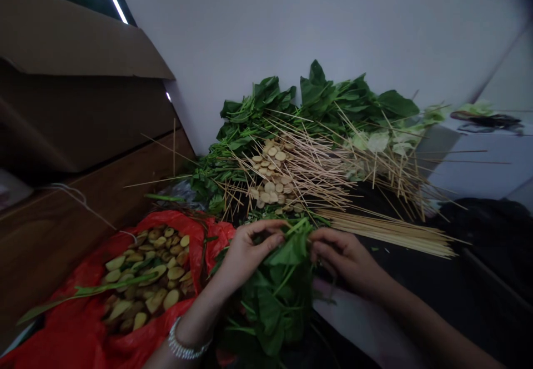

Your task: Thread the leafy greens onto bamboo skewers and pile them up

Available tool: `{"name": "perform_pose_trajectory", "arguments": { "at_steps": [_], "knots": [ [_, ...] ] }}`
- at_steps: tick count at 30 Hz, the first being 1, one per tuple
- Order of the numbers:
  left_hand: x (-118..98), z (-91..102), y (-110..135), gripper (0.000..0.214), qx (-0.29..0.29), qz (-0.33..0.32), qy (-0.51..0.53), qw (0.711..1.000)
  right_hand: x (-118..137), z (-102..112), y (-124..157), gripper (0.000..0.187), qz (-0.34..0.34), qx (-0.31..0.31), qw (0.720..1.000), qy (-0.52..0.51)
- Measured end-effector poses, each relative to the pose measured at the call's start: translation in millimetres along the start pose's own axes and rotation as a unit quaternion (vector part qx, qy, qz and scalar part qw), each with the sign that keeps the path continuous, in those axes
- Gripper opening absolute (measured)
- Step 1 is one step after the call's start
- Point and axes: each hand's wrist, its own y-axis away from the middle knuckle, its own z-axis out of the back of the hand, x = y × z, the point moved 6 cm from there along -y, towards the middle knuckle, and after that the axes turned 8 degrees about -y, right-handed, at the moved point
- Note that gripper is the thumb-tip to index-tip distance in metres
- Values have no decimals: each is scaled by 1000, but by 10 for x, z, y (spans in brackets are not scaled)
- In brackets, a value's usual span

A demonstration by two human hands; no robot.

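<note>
The left hand [250,252], wearing a beaded bracelet [187,347], is pinching the leafy greens [275,297] between thumb and fingers. The right hand [343,258] is curling shut on their stems, just before the bamboo skewers [387,230] and beside a red bag [83,324] of potato slices [154,274].

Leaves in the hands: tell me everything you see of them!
The leaves are a loose bunch of dark green, soft-looking greens with thin paler stems, lying low in front of the person. The left hand pinches a folded leaf at the top; the right hand grips it from the other side. A red bag lies at their left.
</note>
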Motion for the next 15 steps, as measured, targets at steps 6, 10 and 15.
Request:
{"name": "perform_pose_trajectory", "arguments": {
  "at_steps": [6, 10, 15],
  "knots": [
    [-32, 35, 2, 37, 30, -11, -50, 998, 221, 597, -21, 26, 71, -143, 982, -98],
    [-13, 27, -11, 39, 30, -1, -60, 998, 117, 826, -26, 32, 47, -206, 966, -151],
    [-135, 26, 8, 23, 71, -59, -136, 986, -12, 854, -63, 29, 25, -193, 970, -145]
  ]
}}
